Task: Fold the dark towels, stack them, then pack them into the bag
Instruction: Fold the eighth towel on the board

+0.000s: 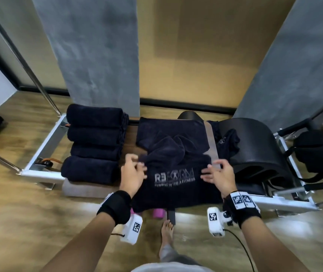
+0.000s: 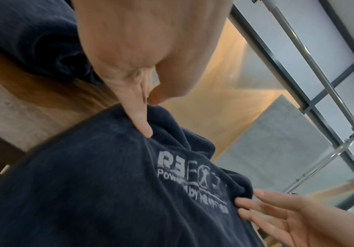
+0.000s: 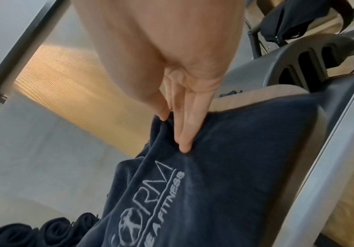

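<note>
Finished towels: four dark rolled towels (image 1: 95, 143) lie in a row well to the left of your left fingers, parked clear so the working patch stays free.
Left hand: your left hand (image 1: 132, 172) pinches the left end of the towel's upper fold between thumb and fingers (image 2: 141, 123), fingers narrow and closed on cloth; I judge this keeps that corner square.
Working towel: the dark towel (image 1: 176, 185) lies between your two hands, logo up, its far part bunched just beyond your fingertips; likely folding is only half done.
Right hand: your right hand (image 1: 218, 176) nips the right end of the same fold, thumb against fingers (image 3: 185, 133), narrow, holding cloth, matching the left so the edge comes over level.
Surface: a padded bench (image 1: 90, 188) in a metal frame carries everything; a black curved piece (image 1: 258, 152) stands just right of your right fingers.
Bag: a dark bag (image 1: 317, 154) sits well to the right, not yet needed.
Room: wood floor (image 1: 39, 222), grey wall panels (image 1: 98, 55) beyond your fingers.
</note>
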Tool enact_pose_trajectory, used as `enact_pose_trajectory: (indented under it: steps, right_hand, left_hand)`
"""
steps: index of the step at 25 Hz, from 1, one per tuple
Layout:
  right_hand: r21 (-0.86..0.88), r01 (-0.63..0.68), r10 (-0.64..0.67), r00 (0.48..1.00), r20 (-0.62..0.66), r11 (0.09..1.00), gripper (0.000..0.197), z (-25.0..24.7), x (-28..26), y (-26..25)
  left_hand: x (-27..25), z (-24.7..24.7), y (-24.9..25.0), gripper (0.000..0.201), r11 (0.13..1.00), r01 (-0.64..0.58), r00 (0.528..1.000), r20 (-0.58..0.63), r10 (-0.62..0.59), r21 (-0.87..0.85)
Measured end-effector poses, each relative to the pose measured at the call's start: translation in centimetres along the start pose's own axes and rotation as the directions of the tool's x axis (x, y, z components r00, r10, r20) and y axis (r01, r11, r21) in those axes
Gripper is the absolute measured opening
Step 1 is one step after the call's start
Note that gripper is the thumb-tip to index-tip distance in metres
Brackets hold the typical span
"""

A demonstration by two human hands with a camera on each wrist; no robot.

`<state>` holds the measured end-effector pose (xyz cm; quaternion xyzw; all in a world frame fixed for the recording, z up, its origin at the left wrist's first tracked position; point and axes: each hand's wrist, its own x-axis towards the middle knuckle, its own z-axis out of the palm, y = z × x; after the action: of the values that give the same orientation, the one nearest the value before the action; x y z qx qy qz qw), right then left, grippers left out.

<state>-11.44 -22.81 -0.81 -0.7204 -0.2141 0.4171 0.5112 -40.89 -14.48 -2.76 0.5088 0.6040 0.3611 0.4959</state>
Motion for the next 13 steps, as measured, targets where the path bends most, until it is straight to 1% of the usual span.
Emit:
enact_pose_trajectory:
  steps: [1,2,3,4,5,6,7,8,10,11,12,13]
  right_hand:
    - [-0.017,0.066,-0.065,0.998,0.008,0.998,0.033,0.0,-0.4,0.0]
    - [-0.098,0.137,-0.136,0.991,0.017,0.986,0.04,-0.1,-1.0,0.3]
    - [-0.215,0.206,-0.204,0.978,0.032,0.954,0.04,-0.3,-1.8,0.7]
    - [-0.344,0.268,-0.265,0.963,0.057,0.9,0.034,-0.5,-2.6,1.3]
    - [-0.462,0.32,-0.313,0.945,0.095,0.827,0.027,-0.7,-3.3,2.0]
    - [-0.553,0.356,-0.334,0.932,0.144,0.754,0.022,-1.0,-4.0,2.7]
    - [-0.603,0.382,-0.336,0.922,0.193,0.701,0.018,-1.2,-4.5,3.3]
    - [-0.629,0.404,-0.333,0.913,0.235,0.664,0.016,-1.4,-5.0,3.8]
    - [-0.666,0.446,-0.34,0.893,0.293,0.598,0.018,-1.5,-5.7,4.5]
    - [-0.681,0.458,-0.346,0.887,0.307,0.571,0.021,-1.6,-6.1,4.8]
    - [-0.691,0.467,-0.347,0.882,0.32,0.551,0.024,-1.7,-6.4,5.1]
    - [-0.698,0.478,-0.344,0.876,0.337,0.534,0.028,-1.8,-6.7,5.4]
  left_hand:
    - [-0.4,-0.3,0.1,0.038,0.999,-0.049,0.998,0.048,0.049,-0.002]
    - [-1.0,-0.7,-0.1,0.05,0.992,-0.113,0.99,0.096,0.108,0.049]
    - [-1.7,-1.1,-0.6,0.056,0.971,-0.195,0.975,0.135,0.176,0.139]
    - [-2.6,-1.4,-1.2,0.053,0.925,-0.29,0.953,0.166,0.255,0.245]
    - [-3.5,-1.6,-1.9,0.041,0.853,-0.382,0.923,0.197,0.332,0.356]
    - [-4.5,-1.9,-2.4,0.03,0.774,-0.447,0.894,0.245,0.375,0.449]
    - [-5.4,-2.2,-2.8,0.026,0.71,-0.483,0.875,0.305,0.376,0.513]
    - [-6.1,-2.5,-3.0,0.032,0.659,-0.501,0.864,0.364,0.347,0.561]
    - [-6.8,-2.9,-3.4,0.06,0.557,-0.524,0.848,0.453,0.274,0.644]
    - [-7.0,-3.1,-3.4,0.072,0.519,-0.525,0.846,0.478,0.235,0.675]
    - [-7.2,-3.3,-3.3,0.079,0.495,-0.518,0.85,0.487,0.203,0.698]
    - [-7.3,-3.4,-3.3,0.078,0.485,-0.513,0.852,0.487,0.192,0.708]
